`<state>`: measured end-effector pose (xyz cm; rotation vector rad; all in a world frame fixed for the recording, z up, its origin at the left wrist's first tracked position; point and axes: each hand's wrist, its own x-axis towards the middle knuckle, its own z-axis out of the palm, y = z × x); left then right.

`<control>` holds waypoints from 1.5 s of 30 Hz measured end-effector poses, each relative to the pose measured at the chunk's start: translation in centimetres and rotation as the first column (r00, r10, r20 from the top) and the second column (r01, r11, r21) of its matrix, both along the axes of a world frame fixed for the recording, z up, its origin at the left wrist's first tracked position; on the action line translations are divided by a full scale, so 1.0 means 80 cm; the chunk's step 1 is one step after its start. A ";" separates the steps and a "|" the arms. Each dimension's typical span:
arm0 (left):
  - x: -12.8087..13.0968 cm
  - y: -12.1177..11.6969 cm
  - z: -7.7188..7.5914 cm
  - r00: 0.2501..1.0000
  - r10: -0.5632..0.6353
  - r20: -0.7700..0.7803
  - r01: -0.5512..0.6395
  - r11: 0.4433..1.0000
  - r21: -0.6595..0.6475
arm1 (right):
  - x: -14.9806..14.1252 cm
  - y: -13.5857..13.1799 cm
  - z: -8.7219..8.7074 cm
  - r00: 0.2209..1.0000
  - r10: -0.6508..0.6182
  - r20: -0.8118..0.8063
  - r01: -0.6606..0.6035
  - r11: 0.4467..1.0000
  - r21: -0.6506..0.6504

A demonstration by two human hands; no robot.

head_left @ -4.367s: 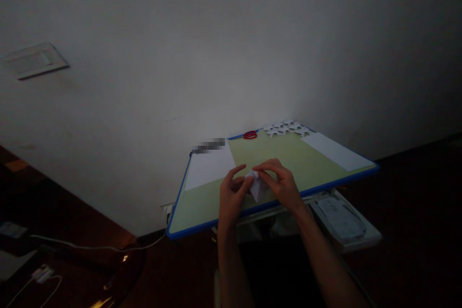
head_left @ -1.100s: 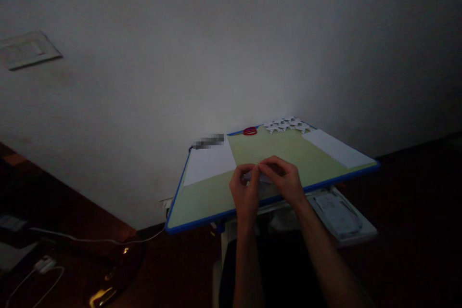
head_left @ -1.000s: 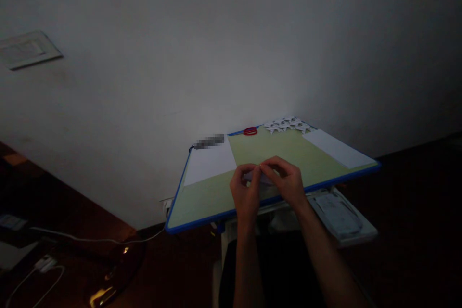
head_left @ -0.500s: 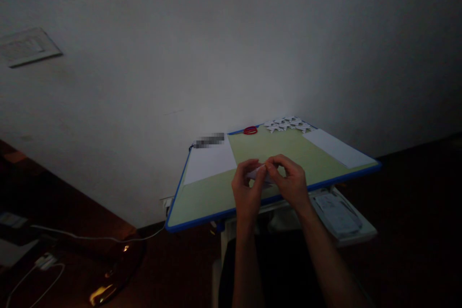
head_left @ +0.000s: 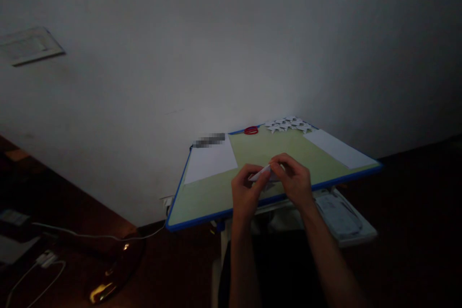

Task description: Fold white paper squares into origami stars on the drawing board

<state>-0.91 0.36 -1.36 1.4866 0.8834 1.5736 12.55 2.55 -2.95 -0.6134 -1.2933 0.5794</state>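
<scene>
A small piece of folded white paper (head_left: 260, 173) is held between my two hands above the near side of the green table (head_left: 212, 197). My left hand (head_left: 247, 190) pinches it from the left, thumb on the near side. At its upper right end, my right hand (head_left: 293, 178) grips the paper between thumb and fingertips. Parts of the paper are hidden by the fingers. Beyond the hands, several folded white paper shapes (head_left: 287, 125) lie together at the table's far right corner.
Red-handled scissors (head_left: 251, 130) lie at the back edge. White sheets of paper rest on the left (head_left: 211, 161) and right (head_left: 339, 148) of the table. A pulled-out tray (head_left: 346, 221) juts below the right front edge. A white cable (head_left: 101, 238) runs at the lower left.
My hands have moved slightly apart, the right one shifting rightward. More of the folded paper now shows between them.
</scene>
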 end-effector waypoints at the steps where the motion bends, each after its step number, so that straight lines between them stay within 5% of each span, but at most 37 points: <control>1: -0.001 0.001 -0.001 1.000 0.010 -0.002 -0.010 1.000 -0.005 | -0.002 0.002 -0.002 1.000 0.001 -0.007 -0.001 1.000 -0.014; 20: 0.005 0.012 -0.009 0.987 0.103 0.120 -0.092 0.992 -0.088 | -0.013 0.013 -0.010 1.000 -0.031 0.002 0.031 0.995 -0.091; 31: -0.011 0.011 -0.006 1.000 0.011 0.029 -0.010 1.000 -0.021 | -0.010 0.011 -0.006 0.998 -0.019 -0.052 0.013 0.994 -0.110; 45: -0.004 0.011 -0.008 0.996 0.053 0.074 -0.049 0.997 -0.055 | -0.010 0.012 -0.009 0.999 -0.035 -0.017 0.033 0.994 -0.108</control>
